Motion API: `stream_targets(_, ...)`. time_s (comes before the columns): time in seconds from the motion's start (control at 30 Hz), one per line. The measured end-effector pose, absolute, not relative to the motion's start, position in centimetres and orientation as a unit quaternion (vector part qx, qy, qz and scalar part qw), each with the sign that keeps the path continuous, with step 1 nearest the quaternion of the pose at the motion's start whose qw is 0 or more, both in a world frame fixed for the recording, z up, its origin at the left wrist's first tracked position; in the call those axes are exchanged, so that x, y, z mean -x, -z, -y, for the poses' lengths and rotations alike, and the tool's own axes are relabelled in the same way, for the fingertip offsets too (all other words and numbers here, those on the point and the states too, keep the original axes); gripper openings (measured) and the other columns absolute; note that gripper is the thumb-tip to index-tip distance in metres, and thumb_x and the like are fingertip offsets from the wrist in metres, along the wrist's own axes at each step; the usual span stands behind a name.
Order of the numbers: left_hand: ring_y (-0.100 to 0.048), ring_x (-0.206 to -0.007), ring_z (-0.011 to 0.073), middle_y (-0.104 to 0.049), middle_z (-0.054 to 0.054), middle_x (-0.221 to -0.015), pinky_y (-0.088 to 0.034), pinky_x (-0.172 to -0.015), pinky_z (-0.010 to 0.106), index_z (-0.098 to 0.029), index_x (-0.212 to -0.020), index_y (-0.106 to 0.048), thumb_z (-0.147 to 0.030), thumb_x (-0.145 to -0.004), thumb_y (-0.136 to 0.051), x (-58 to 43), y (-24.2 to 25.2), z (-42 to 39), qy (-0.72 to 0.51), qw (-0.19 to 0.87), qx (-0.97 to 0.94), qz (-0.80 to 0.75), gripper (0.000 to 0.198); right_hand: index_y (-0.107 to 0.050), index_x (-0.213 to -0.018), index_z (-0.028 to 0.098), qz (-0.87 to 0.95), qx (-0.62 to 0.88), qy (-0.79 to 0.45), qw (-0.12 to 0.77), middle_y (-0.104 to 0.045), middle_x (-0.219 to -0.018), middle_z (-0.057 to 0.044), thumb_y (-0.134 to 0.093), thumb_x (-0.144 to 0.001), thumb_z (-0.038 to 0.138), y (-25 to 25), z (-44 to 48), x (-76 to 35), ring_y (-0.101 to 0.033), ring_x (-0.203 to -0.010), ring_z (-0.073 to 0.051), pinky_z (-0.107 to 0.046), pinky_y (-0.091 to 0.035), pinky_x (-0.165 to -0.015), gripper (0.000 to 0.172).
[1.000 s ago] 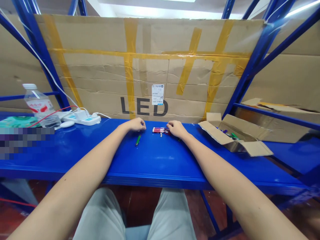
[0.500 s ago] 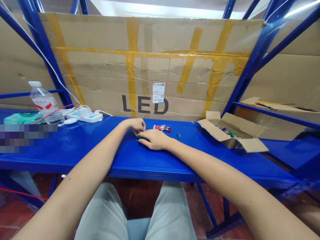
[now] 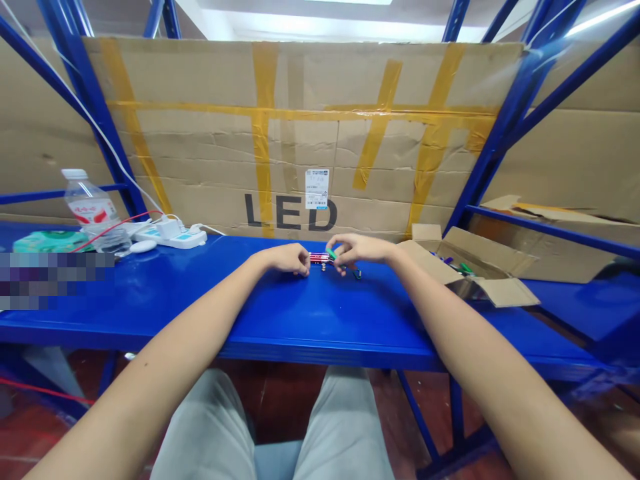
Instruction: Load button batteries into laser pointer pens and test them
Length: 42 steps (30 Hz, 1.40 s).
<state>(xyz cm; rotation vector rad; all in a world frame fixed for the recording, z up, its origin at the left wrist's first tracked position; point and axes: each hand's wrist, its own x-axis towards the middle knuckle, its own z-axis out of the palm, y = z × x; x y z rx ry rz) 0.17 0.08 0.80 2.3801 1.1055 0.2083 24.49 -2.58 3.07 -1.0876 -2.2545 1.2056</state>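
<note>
My right hand [image 3: 359, 249] pinches a small green piece [image 3: 331, 254], tube-like in shape, just above the right end of a row of slim red metallic pieces [image 3: 319, 258]. My left hand [image 3: 291, 259] rests at the row's left end, its fingers curled closed; whether anything is inside them is hidden. Tiny silvery parts [image 3: 324, 267] show in front of the red row. Below my right fingers lies a small dark carabiner [image 3: 357, 274] on the blue tabletop [image 3: 295, 313].
An open cardboard box [image 3: 480, 273] with green and purple pieces stands on the right. At the left are a plastic bottle [image 3: 95, 210], a teal packet [image 3: 50, 242] and a white power strip [image 3: 173, 235] with cables. A large taped cardboard panel [image 3: 210, 160] stands behind.
My hands were together left of the red row, over a green piece. Now they are apart: the right hand has moved right and back with the green piece, the left slightly right.
</note>
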Motion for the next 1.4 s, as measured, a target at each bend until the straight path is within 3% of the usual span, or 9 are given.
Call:
stream_targets(0.07,-0.061,-0.067,0.0152,-0.070,0.001,-0.073,-0.041,-0.061,0.024,-0.018,-0.076,-0.070,-0.023,-0.069,-0.067,-0.9,-0.6,0.4,-0.095,0.205,-0.882,-0.414,0.009,-0.060,-0.107,0.018,0.788,0.388,-0.411,0.242,-0.073,-0.077,-0.005,-0.074,-0.070,0.022,-3.2,1.1,-26.2,-0.066,-0.064,-0.017,-0.023,-0.044,-0.050,0.041)
stream_targets(0.2,-0.064,-0.081,0.0208,-0.072,0.008,-0.091,-0.044,-0.069,0.028,-0.018,-0.089,-0.071,-0.017,-0.081,-0.056,-2.9,0.5,1.0,-0.165,0.051,-0.908,-0.381,0.017,-0.056,-0.085,0.018,0.774,0.410,-0.319,0.363,-0.070,-0.075,-0.005,-0.070,-0.073,0.026,-1.5,-1.2,-27.5,-0.058,-0.057,-0.013,-0.025,-0.044,-0.052,0.021)
stream_targets(0.3,-0.063,-0.086,0.0240,-0.069,0.013,-0.097,-0.045,-0.075,0.031,-0.017,-0.092,-0.070,-0.013,-0.087,-0.047,-4.2,1.4,0.9,-0.151,-0.028,-0.925,-0.349,0.024,-0.054,-0.079,0.019,0.781,0.428,-0.258,0.376,-0.066,-0.070,-0.002,-0.069,-0.073,0.030,0.1,-1.3,-27.4,-0.056,-0.058,-0.013,-0.027,-0.045,-0.056,0.020)
stream_targets(0.5,-0.063,-0.083,0.0241,-0.066,0.015,-0.096,-0.045,-0.074,0.033,-0.014,-0.091,-0.069,-0.013,-0.092,-0.042,-4.6,2.3,0.3,-0.096,-0.071,-0.926,-0.359,0.027,-0.052,-0.078,0.019,0.786,0.422,-0.245,0.378,-0.061,-0.063,0.001,-0.068,-0.073,0.029,0.3,0.3,-26.4,-0.056,-0.058,-0.014,-0.028,-0.045,-0.057,0.019)
stream_targets(0.7,-0.063,-0.085,0.0245,-0.067,0.014,-0.098,-0.044,-0.073,0.032,-0.015,-0.090,-0.071,-0.012,-0.087,-0.048,-3.7,2.2,-0.3,-0.107,-0.057,-0.913,-0.389,0.023,-0.054,-0.079,0.018,0.796,0.424,-0.222,0.371,-0.061,-0.065,0.001,-0.066,-0.074,0.031,0.5,0.3,-26.1,-0.056,-0.059,-0.014,-0.027,-0.042,-0.057,0.018)
stream_targets(0.83,-0.063,-0.080,0.0214,-0.070,0.010,-0.088,-0.042,-0.069,0.029,-0.016,-0.086,-0.071,-0.009,-0.080,-0.055,-3.0,1.8,-0.6,-0.090,-0.012,-0.909,-0.406,0.019,-0.055,-0.083,0.018,0.805,0.420,-0.226,0.354,-0.063,-0.067,0.001,-0.066,-0.075,0.032,0.8,0.5,-25.8,-0.058,-0.061,-0.014,-0.026,-0.043,-0.057,0.019)
stream_targets(1.07,-0.063,-0.074,0.0207,-0.071,0.011,-0.085,-0.040,-0.066,0.029,-0.016,-0.085,-0.070,-0.018,-0.087,-0.052,-2.8,1.6,-0.2,-0.102,-0.011,-0.898,-0.428,0.019,-0.052,-0.088,0.020,0.815,0.422,-0.299,0.260,-0.065,-0.071,0.000,-0.068,-0.078,0.034,1.0,1.2,-25.3,-0.060,-0.050,-0.013,-0.022,-0.039,-0.042,0.024)
stream_targets(1.4,-0.065,-0.086,0.0183,-0.074,0.005,-0.091,-0.047,-0.078,0.029,-0.017,-0.086,-0.069,-0.017,-0.086,-0.055,-3.4,1.3,0.0,-0.328,0.139,-0.849,-0.391,0.014,-0.055,-0.085,0.018,0.814,0.431,-0.310,0.236,-0.066,-0.071,-0.001,-0.066,-0.075,0.022,0.9,2.1,-24.4,-0.059,-0.055,-0.012,-0.022,-0.041,-0.046,0.015)
